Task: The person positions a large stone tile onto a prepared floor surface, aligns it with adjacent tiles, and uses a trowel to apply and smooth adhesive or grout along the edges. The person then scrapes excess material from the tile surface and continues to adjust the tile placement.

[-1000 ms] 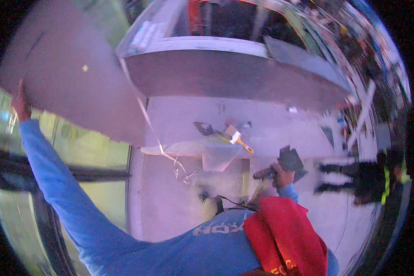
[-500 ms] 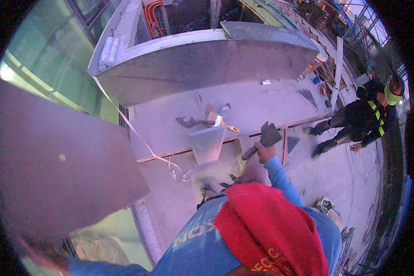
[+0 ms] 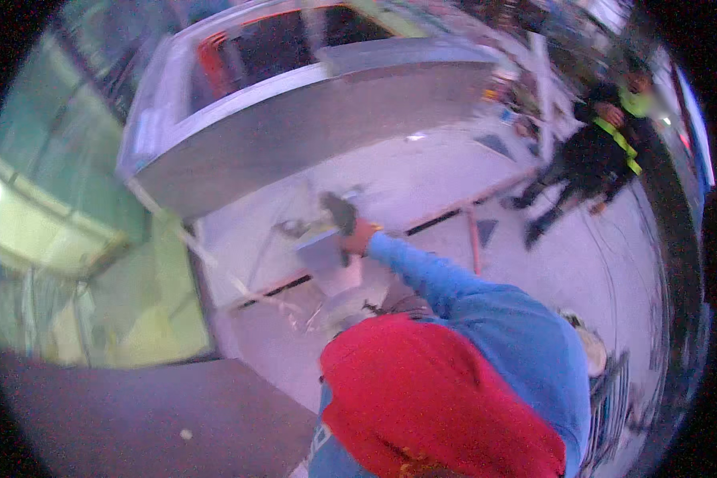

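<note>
Right grip (image 3: pixel 360 237) closed on a dark tool (image 3: pixel 341 213), held above a grey sheet (image 3: pixel 327 259) on the floor (image 3: pixel 438 171), left grip out of view, grey panel (image 3: pixel 151 422) at lower left, crouched person (image 3: pixel 593 159) near the floor's far right edge.

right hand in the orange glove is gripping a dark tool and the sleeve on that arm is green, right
Not quite: the sleeve is blue, not green. The head view shows the right hand in an orange glove, closed on a dark tool, as you said.
</note>
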Available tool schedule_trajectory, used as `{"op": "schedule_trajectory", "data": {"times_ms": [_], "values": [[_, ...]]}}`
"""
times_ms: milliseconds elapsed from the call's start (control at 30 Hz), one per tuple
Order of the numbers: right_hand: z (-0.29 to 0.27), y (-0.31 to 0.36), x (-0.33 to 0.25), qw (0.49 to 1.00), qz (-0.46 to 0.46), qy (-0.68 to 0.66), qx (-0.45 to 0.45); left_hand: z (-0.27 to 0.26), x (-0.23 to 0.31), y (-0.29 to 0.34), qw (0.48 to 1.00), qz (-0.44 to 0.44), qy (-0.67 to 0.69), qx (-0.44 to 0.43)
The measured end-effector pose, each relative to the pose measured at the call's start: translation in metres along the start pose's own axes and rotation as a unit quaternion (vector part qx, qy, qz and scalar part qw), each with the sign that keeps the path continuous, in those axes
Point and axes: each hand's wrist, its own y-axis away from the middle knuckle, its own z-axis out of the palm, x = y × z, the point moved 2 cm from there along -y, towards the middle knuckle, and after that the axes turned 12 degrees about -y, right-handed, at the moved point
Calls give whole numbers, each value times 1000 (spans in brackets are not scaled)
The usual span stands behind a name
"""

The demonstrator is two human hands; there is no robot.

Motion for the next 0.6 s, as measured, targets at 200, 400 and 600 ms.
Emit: {"op": "schedule_trajectory", "data": {"times_ms": [200, 400, 600], "values": [[-3, 30, 16, 997, -28, -39, -53, -3, -44, 11, 999, -42, 20, 11], [-12, 59, 19, 999, -11, -23, -27, -30, -111, 5, 997, -64, 43, 22], [-12, 49, 36, 998, -18, 52, -33, -49, -103, 3, 992, -44, 70, 94]]}}
